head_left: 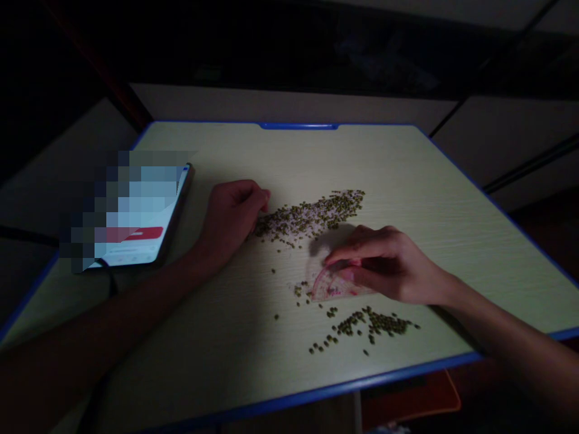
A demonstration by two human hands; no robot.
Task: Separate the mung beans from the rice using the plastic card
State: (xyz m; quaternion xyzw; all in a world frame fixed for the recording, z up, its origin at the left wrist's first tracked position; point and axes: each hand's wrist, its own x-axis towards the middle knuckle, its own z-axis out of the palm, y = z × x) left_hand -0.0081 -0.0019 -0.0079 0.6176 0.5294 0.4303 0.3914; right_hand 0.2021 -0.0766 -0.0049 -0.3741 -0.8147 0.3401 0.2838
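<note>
A mixed heap of green beans and pale grains point(312, 214) lies spread across the middle of a light desk point(407, 181). My left hand point(233, 217) rests curled at the heap's left end, fingertips pinched together against the beans. My right hand point(389, 265) lies lower right, its fingers closed on a small clear bag with a pink rim point(332, 284) that rests on the desk. A smaller pile of green beans only point(371, 325) sits in front of that hand, near the desk's front edge. A few stray beans lie between the piles.
A lit phone point(145, 223) lies on the desk's left side, its screen partly blurred. The desk has a blue rim point(298, 126). The room around it is dark; something orange point(407, 404) shows below the front edge.
</note>
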